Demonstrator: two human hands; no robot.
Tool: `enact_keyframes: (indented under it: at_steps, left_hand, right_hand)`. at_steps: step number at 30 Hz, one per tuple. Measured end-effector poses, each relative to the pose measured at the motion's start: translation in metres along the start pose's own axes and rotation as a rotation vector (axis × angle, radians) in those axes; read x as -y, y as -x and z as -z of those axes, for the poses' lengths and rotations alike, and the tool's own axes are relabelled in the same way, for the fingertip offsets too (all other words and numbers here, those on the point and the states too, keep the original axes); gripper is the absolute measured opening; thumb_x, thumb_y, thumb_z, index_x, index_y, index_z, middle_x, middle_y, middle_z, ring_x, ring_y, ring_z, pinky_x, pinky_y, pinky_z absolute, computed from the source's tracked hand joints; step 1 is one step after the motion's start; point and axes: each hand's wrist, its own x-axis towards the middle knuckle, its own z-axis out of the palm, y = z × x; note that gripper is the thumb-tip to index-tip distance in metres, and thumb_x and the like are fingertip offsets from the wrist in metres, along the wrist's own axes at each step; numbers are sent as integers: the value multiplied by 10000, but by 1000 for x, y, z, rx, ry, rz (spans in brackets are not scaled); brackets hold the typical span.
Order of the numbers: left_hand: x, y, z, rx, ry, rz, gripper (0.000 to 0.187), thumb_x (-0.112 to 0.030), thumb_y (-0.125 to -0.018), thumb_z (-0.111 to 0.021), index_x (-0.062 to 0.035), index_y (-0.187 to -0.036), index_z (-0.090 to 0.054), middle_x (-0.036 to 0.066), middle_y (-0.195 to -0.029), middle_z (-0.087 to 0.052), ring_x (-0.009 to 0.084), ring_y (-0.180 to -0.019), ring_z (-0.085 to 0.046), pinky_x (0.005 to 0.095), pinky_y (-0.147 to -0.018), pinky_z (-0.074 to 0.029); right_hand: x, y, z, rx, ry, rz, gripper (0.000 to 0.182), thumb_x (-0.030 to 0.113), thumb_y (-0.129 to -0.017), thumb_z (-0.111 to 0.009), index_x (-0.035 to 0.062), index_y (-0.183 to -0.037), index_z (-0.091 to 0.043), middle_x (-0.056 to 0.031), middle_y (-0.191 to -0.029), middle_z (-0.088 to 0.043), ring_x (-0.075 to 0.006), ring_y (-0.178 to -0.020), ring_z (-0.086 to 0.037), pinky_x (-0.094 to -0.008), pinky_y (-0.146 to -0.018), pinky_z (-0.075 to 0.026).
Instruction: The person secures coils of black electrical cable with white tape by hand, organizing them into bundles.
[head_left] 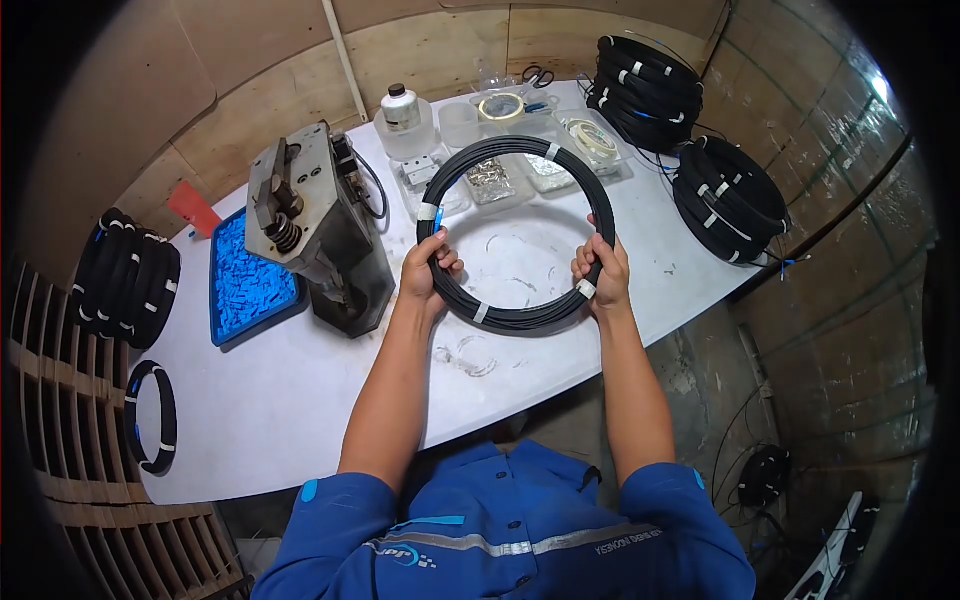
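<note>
Cable coil (525, 319) is held; shirt (505, 500) reads "INDONESIA".

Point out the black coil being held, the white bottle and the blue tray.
Black coil (533, 319): head view, lower part of the ring.
White bottle (402, 113): head view, body below the cap.
Blue tray (262, 325): head view, near wall.

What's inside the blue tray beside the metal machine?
The blue tray holds a heap of small blue pieces. They cover its bottom, so anything lying beneath them can't be seen.

Evenly lit; glare upper right, black corners, edges bowed by fisheye.
</note>
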Motion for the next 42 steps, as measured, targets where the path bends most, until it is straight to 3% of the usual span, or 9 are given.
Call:
enact_keyframes:
  at_steps: [15,42]
  left_hand:
    - [4,-3,6,-26,-13,-18,254,-109,-879,-660,-53,-1115,-586,-26,-685,-479,93,-604,-461,308,-664,-474]
    - [4,-3,6,-51,6,-3,212,-93,-884,-641,-56,-1088,-595,-28,-671,-464,85,-570,-431,305,-673,-453]
  right_hand:
    - [-1,-2,2,-52,112,-41,372,226,-971,-567,52,-1291,-493,11,-670,-423,-88,-540,-444,-256,-507,-410]
    - [-3,-2,3,-74,162,-34,361,220,-970,-562,42,-1277,-497,9,-653,-427,-97,-520,-447,-269,-502,-418]
